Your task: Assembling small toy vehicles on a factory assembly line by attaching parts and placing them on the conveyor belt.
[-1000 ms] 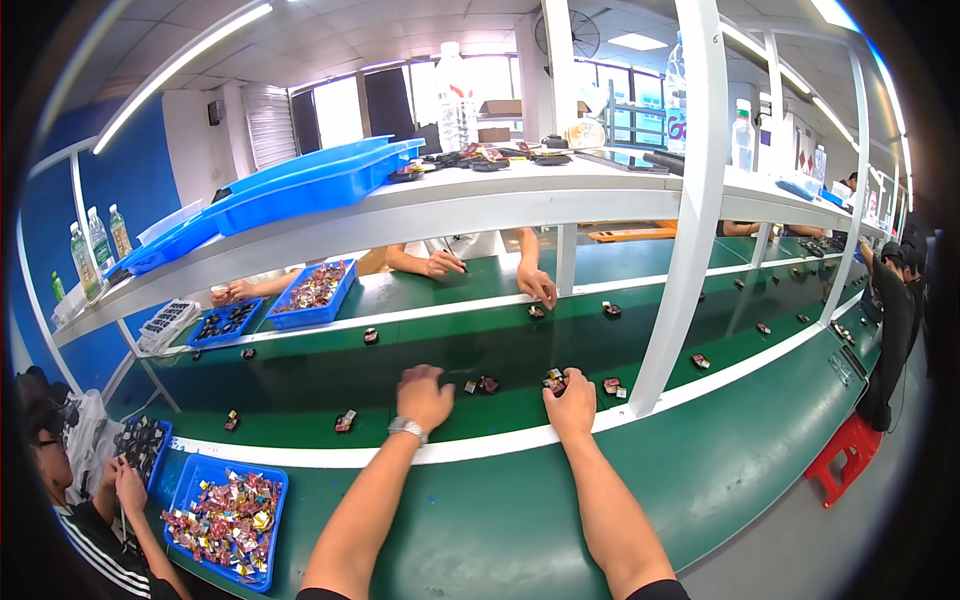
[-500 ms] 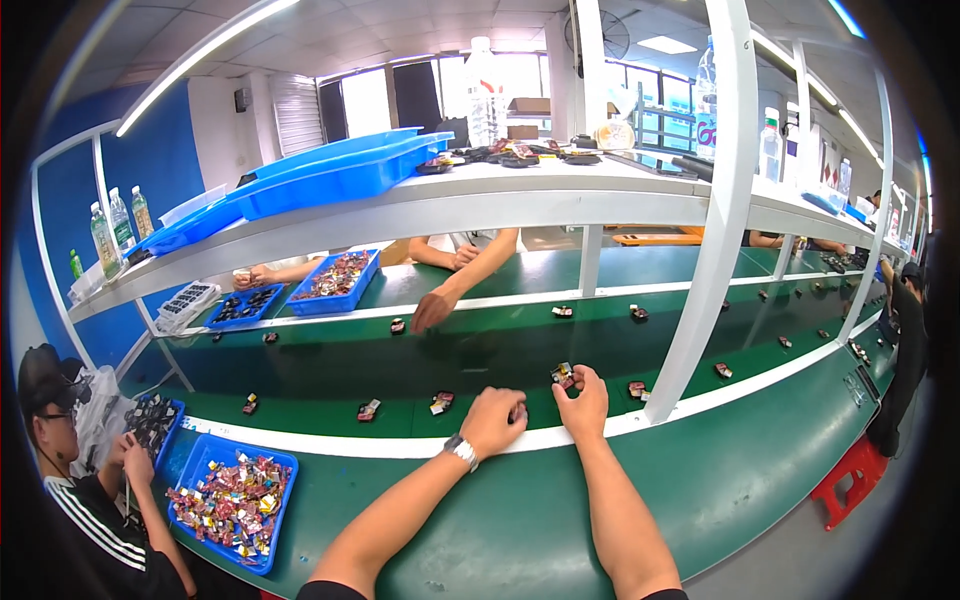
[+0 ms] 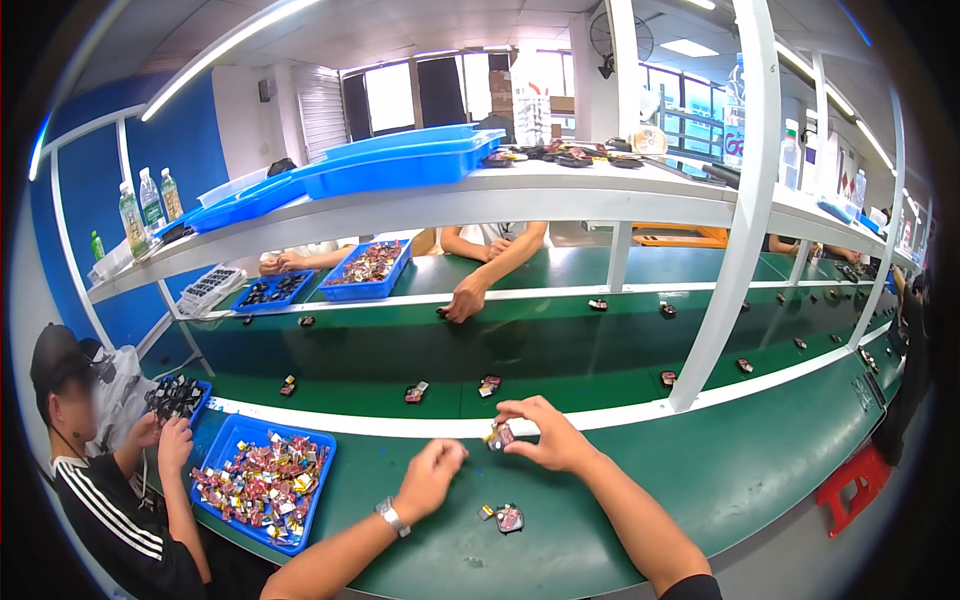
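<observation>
My right hand (image 3: pixel 548 437) pinches a small circuit board part (image 3: pixel 499 437), dark red with yellow and white bits, between thumb and fingers above the near green table. To its left, my left hand (image 3: pixel 430 482) has its fingers curled together, with nothing visible in them; a watch (image 3: pixel 392 516) is on that wrist. Below and between both hands, a similar part in a black casing (image 3: pixel 509 518) lies on the table with a yellow-and-white tab sticking out. Left of my left hand stands a blue tray (image 3: pixel 322 490) heaped with loose dark red boards.
A white rail (image 3: pixel 560 425) divides my table from the green conveyor (image 3: pixel 540 352), where several similar parts lie spaced apart. A white post (image 3: pixel 730 215) rises at the right. Co-workers sit at the left and across; one reaching hand (image 3: pixel 466 300) is on the far side.
Both hands have drawn back from the conveyor to the near table, the right still holding a part. A black-cased part now lies on the table. The co-worker's hand across has lowered to a part.
</observation>
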### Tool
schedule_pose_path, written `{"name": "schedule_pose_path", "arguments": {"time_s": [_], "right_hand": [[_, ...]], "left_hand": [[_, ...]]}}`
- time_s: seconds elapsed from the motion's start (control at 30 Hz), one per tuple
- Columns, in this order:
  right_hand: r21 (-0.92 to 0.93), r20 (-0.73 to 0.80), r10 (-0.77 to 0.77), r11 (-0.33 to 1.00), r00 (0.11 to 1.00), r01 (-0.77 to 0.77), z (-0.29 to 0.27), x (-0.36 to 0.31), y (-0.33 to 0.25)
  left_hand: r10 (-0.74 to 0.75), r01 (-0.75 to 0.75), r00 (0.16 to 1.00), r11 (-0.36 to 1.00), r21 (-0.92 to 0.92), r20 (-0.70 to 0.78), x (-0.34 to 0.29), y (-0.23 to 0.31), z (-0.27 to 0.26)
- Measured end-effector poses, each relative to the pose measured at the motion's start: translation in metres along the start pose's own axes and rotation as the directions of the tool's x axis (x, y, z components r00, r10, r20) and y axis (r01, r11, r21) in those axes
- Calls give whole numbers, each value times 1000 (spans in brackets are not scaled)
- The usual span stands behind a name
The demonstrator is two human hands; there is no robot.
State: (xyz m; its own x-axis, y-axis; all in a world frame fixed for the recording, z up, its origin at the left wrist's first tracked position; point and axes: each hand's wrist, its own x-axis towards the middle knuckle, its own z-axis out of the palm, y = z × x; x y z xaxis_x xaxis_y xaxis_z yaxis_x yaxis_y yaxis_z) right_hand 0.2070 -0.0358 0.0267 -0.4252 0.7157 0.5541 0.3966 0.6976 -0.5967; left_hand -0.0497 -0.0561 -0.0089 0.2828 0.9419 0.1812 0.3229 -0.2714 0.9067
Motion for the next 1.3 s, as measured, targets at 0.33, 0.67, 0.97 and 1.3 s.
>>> {"name": "schedule_pose_path", "arguments": {"time_s": [0.33, 0.67, 0.97, 1.3], "right_hand": [[-185, -24, -144, 973, 989, 137, 23, -10, -16], [-233, -60, -101, 969, 993, 84, 40, -8, -6], [-208, -40, -26, 978, 999, 17, 40, -9, -3], [-68, -76, 82, 994, 994, -87, 46, -14, -4]], "left_hand": [[-63, 401, 839, 742, -537, 540, 48, 1, -2], [-86, 255, 948, 781, -570, 306, 37, -5, 15], [-55, 243, 938, 810, -533, 343, 38, -6, 13], [7, 225, 913, 825, -518, 407, 36, -9, 10]]}}
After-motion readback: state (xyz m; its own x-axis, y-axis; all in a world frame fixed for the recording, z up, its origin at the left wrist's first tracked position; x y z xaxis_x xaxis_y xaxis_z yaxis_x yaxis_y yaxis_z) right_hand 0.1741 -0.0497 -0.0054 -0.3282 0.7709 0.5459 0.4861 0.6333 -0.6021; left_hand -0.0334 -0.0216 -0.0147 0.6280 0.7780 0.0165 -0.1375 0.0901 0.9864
